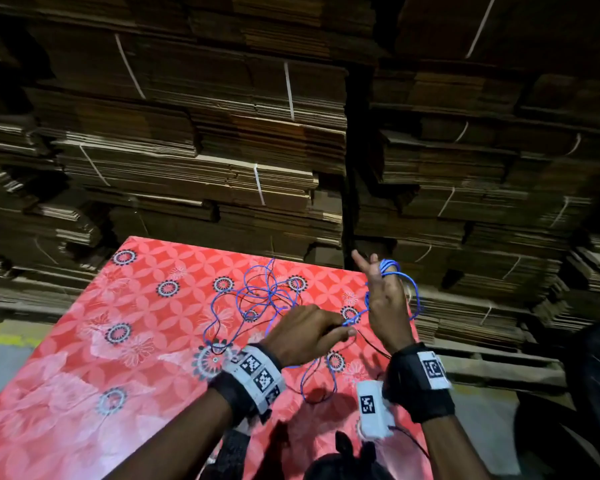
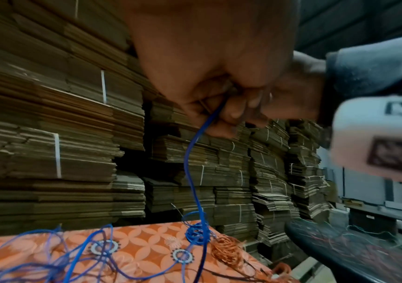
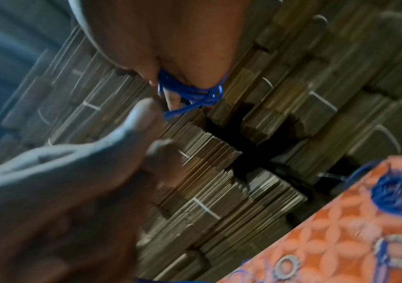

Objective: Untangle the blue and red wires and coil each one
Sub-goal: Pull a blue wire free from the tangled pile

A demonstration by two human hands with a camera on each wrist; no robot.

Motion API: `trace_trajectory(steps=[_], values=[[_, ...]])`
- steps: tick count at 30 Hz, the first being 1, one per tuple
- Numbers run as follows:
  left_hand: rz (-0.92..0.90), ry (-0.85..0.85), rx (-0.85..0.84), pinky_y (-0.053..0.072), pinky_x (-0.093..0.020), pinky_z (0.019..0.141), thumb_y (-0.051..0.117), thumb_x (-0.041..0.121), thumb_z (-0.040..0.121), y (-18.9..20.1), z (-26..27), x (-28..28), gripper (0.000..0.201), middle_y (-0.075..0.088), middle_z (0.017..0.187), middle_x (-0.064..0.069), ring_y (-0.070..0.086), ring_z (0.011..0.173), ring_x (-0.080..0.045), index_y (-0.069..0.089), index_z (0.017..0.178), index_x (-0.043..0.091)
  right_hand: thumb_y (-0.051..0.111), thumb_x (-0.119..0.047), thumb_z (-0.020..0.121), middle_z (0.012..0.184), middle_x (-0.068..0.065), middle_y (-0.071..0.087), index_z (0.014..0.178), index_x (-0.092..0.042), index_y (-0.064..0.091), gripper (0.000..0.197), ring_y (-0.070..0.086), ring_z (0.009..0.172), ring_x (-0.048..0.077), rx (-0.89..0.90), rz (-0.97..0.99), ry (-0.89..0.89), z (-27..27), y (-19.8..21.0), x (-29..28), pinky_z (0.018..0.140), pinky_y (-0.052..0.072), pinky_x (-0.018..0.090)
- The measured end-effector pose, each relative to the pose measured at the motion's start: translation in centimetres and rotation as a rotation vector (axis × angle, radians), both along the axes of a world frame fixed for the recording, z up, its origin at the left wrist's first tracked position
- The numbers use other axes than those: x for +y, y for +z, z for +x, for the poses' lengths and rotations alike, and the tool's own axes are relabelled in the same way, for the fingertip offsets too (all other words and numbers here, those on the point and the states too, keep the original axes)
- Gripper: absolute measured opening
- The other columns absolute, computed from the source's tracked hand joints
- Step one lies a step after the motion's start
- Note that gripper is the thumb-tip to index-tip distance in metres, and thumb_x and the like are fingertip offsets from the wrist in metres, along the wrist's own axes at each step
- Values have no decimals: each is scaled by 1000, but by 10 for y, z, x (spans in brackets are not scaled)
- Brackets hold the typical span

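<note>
While the right hand (image 1: pixel 383 299) stands w/ fingers straight, blue wire (image 1: pixel 400 277) looped round it, and left hand (image 1: pixel 307 336) pinches the strand, feed slack slowly so tabletop tangle (image 1: pixel 257 296) w/ red wire doesn't snag.

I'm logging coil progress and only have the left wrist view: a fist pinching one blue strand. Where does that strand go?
Observer: In the head view the blue wire runs from the left hand across to the right hand, which is raised upright.
Operator: Any loops made yet?
Observer: Yes. The right wrist view shows several blue turns wrapped round the right hand's fingers.
Operator: How much is left to untangle?
Observer: A loose tangle of blue and thin dark strands lies on the red patterned cloth, beyond the left hand.
</note>
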State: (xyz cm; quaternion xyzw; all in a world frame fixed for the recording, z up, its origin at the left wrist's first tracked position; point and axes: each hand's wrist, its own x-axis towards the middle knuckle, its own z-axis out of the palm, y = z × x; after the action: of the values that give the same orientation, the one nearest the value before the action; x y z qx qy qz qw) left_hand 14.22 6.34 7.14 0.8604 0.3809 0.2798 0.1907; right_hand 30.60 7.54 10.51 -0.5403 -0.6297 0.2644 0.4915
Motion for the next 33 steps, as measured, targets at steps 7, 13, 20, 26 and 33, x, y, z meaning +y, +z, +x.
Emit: trace_trajectory(steps=[7,13,20,26,33], values=[[95,227,-143,30,-26,52,68,58,79,27,-38,24,31,54,54,5,48,57,-11,75,80,28,39,-30,105,68,0,65,79,-20,48,29,64,74,13,-327,-170,88,12,-3,-4,80,44,35],[31,221,-334,36,-34,50,75,63,64,46,-51,44,35,53,55,7,44,52,-6,70,66,28,36,-35,106,50,-4,54,69,-15,53,44,70,83,15,-332,-329,343,5,8,-13,89,49,41],[-111,116,-538,34,-38,50,82,51,60,51,-46,50,32,59,58,-13,43,54,-16,68,59,23,60,-41,93,46,3,50,86,-11,66,31,68,77,26,287,-501,824,8,29,-29,101,42,49],[-281,106,-645,30,-15,49,67,13,90,32,-47,48,35,52,45,14,38,46,5,62,55,14,49,-17,100,66,13,66,96,-4,57,16,65,87,30,950,-326,1088,9,46,-36,111,34,50],[-231,233,-460,48,-43,61,49,69,88,-22,-57,35,56,55,53,-14,49,53,-12,59,54,26,34,-17,102,97,13,74,78,-6,69,43,70,101,28,1561,-14,546,-5,80,-21,101,49,46]])
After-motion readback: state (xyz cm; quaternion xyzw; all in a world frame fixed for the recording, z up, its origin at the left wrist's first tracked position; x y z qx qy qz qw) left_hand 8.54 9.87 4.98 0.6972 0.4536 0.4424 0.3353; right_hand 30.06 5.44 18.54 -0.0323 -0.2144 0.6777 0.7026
